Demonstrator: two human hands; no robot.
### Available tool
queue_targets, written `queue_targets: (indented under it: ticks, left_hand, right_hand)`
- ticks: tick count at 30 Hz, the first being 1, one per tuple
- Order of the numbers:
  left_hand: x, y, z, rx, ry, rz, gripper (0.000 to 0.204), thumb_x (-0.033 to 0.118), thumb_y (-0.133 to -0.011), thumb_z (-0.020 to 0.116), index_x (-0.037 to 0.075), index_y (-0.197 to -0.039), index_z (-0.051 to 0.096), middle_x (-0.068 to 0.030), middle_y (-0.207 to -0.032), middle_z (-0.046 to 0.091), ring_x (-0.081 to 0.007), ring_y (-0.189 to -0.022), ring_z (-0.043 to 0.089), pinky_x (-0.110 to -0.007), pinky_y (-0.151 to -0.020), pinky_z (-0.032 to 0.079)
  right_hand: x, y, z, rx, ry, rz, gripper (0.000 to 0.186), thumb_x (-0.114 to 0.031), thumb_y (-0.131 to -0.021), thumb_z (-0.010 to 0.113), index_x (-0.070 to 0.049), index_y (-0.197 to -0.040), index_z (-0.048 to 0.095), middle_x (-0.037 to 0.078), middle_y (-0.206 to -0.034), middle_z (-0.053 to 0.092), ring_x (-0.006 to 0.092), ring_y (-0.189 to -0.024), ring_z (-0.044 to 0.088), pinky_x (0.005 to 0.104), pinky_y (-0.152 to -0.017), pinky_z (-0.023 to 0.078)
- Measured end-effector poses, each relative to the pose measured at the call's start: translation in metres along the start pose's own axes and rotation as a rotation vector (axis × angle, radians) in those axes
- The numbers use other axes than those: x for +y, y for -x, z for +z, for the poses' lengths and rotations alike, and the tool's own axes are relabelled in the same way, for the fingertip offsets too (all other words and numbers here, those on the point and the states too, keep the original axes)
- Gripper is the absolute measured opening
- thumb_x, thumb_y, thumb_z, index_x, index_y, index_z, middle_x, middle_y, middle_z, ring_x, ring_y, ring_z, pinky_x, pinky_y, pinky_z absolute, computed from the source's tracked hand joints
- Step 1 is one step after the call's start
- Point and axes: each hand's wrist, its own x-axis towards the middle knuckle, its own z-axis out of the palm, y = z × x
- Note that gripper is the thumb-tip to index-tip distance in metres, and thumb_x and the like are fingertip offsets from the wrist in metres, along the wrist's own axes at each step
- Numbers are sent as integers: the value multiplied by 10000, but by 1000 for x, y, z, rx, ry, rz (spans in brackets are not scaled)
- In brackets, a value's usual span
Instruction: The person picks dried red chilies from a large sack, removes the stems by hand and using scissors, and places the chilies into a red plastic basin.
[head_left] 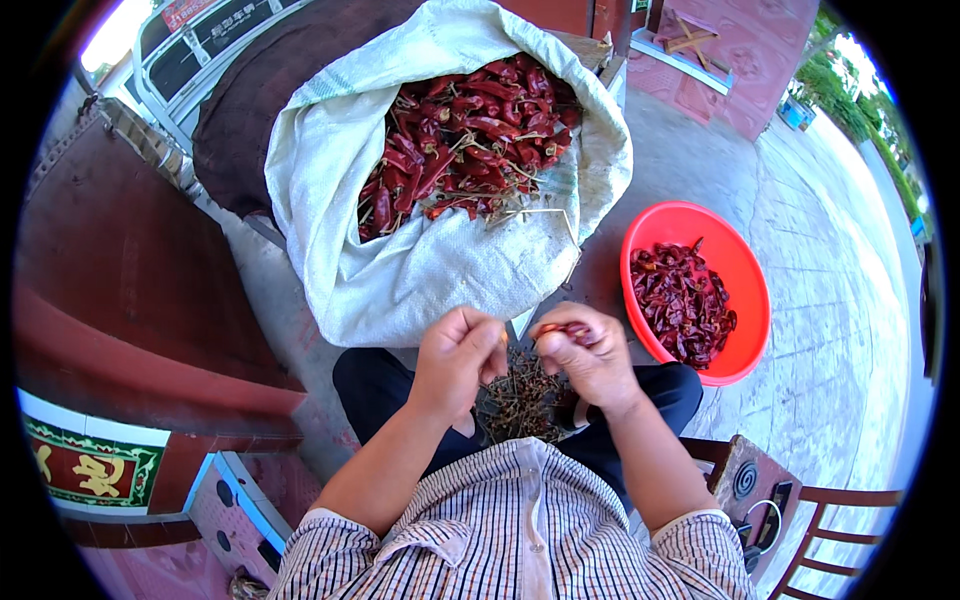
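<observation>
My right hand (588, 360) is closed around a dried red chili (572, 329), part of which shows between thumb and fingers. Just to its left, my left hand (458, 350) is closed in a pinch; whatever sits at its fingertips is too small to make out. The two hands are close together but apart, in front of a large white woven sack (420, 285) with its mouth rolled open. Whole dried red chilies (480, 125), many with stems, fill the sack. Below my hands, between my legs, lies a pile of brown stems (522, 395).
At the right, a red plastic basin (748, 325) holds dark red chilies (685, 305) on the concrete floor. A dark cloth (240, 150) lies behind the sack's left side. A small wooden stand (750, 480) with a phone and cable, and a chair (840, 535), are at lower right.
</observation>
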Motion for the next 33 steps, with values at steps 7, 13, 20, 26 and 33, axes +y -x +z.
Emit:
queue_targets:
  ticks: [7, 13, 20, 26, 33]
  left_hand:
    - [33, 8, 16, -222, -1099, 390, 246, 73, -864, 752, 21, -1100, 707, -119, -1057, 702, -167, -761, 665, -302, -697, 528]
    - [80, -74, 27, -127, -1326, 701, 306, 126, -838, 776, 18, -1113, 696, -142, -1046, 705, -300, -904, 682, -371, -774, 533]
    - [90, -196, 72, -77, -1873, 871, 546, 252, -802, 816, 99, -1297, 642, -130, -1446, 536, -325, -1357, 487, -520, -1100, 394]
    - [88, -270, 91, -24, -2153, 371, 536, 327, -820, 779, 257, -1338, 661, -80, -1642, 336, -321, -1514, 305, -721, -1164, 235]
    - [117, -268, 45, -74, -2243, 444, 243, 101, -846, 641, 136, -1058, 754, -46, -1328, 604, -284, -1186, 616, -480, -942, 542]
  right_hand:
    - [-8, 5, -152, 525, 1101, 100, 471, -223, -882, 773, -27, -1280, 616, 171, -1230, 627, 295, -1076, 628, 396, -927, 504]
    - [2, 7, -228, 820, 1292, 239, 572, -220, -876, 756, -19, -1380, 576, 225, -1383, 586, 365, -1138, 659, 432, -1001, 517]
    - [94, 17, -190, 675, 724, 250, 269, -149, -928, 673, 18, -1139, 676, 109, -906, 649, 190, -767, 657, 329, -717, 530]
    - [98, 17, -179, 543, 611, 291, 211, -141, -917, 685, 18, -1049, 727, 171, -864, 730, 253, -786, 719, 365, -755, 559]
    - [94, 20, -175, 492, 671, 313, 219, -151, -915, 688, 18, -1050, 724, 196, -880, 739, 298, -816, 736, 385, -774, 566]
